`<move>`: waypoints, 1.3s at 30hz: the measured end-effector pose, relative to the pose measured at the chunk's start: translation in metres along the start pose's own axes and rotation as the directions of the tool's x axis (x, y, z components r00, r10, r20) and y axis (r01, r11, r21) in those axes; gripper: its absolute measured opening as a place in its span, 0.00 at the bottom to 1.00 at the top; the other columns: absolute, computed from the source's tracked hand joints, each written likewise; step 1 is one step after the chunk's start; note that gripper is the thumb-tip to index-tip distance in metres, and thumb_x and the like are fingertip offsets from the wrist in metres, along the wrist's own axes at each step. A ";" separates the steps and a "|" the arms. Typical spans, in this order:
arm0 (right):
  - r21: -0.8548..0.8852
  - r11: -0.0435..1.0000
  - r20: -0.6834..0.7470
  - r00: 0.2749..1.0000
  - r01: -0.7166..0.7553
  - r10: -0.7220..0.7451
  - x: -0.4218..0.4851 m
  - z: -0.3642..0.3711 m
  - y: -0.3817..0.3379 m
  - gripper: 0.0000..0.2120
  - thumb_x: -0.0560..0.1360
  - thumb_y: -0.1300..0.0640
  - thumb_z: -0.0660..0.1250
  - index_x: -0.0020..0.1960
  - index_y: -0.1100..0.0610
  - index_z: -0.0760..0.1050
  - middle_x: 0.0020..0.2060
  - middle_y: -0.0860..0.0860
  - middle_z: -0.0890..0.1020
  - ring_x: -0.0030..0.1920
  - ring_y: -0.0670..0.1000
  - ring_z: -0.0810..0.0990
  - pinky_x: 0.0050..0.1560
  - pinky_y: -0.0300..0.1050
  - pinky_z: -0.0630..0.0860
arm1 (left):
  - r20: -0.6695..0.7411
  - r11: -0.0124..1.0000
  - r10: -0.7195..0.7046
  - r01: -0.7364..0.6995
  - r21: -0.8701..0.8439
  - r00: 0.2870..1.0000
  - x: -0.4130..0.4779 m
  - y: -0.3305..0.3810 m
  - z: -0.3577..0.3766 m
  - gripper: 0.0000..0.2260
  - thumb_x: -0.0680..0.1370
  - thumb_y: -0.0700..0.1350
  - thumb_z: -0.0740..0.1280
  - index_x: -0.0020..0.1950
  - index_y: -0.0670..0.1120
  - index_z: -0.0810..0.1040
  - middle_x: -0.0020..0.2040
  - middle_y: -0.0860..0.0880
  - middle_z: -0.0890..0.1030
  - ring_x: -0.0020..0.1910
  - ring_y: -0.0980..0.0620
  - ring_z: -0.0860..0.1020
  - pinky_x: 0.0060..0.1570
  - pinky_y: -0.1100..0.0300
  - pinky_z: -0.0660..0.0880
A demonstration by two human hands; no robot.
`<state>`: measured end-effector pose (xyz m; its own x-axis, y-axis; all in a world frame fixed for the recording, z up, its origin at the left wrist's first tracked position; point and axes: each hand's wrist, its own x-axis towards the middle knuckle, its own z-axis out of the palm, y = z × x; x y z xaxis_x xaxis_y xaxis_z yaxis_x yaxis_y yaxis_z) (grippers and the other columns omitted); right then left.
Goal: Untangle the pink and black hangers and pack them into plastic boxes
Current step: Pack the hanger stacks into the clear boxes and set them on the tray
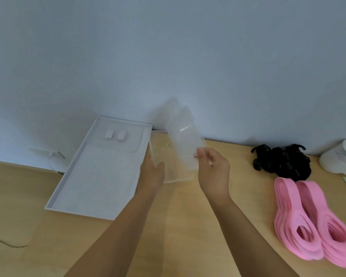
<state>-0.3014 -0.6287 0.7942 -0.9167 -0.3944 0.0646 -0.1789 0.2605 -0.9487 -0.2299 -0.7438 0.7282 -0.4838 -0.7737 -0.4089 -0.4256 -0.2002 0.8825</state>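
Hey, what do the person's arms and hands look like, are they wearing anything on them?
Left forearm and right forearm are bare, with no sleeves showing. The left hand and right hand wear no gloves; no watch, bracelet or ring is visible.

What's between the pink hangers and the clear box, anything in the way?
Nothing visible: bare table separates the pink hangers from the clear box. But both hands grip clear plastic: left hand at the box's edge, right hand holding a tilted, blurred clear piece above it.
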 end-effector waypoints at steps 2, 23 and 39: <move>-0.041 0.999 -0.022 0.999 0.023 -0.024 0.003 -0.003 0.004 0.13 0.79 0.59 0.60 0.39 0.64 0.76 0.36 0.59 0.80 0.37 0.50 0.75 0.39 0.35 0.69 | -0.069 0.980 0.102 -0.089 0.181 0.992 0.001 0.000 -0.001 0.25 0.80 0.41 0.57 0.76 0.45 0.55 0.75 0.45 0.62 0.72 0.47 0.63 0.72 0.54 0.60; -0.270 0.956 -0.135 0.979 0.114 -0.155 -0.003 -0.044 0.036 0.17 0.78 0.56 0.59 0.37 0.68 0.74 0.31 0.60 0.78 0.35 0.60 0.76 0.39 0.55 0.75 | 0.330 0.592 0.501 -0.595 0.543 0.800 -0.066 0.021 0.082 0.39 0.78 0.53 0.61 0.77 0.43 0.39 0.78 0.42 0.43 0.77 0.48 0.46 0.73 0.58 0.52; 0.030 0.979 -0.238 0.950 -0.200 0.201 0.000 -0.079 0.032 0.12 0.80 0.57 0.59 0.42 0.59 0.77 0.36 0.46 0.79 0.37 0.36 0.75 0.38 0.20 0.65 | 0.264 0.347 0.539 -0.496 0.796 0.800 -0.055 -0.007 0.096 0.27 0.73 0.60 0.57 0.55 0.40 0.80 0.50 0.44 0.82 0.50 0.43 0.81 0.56 0.42 0.73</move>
<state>-0.3352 -0.5503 0.7880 -0.9921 -0.1124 -0.0559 0.0187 0.3080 -0.9512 -0.2731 -0.6422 0.7219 -0.8180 -0.5685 0.0875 -0.5161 0.7926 0.3247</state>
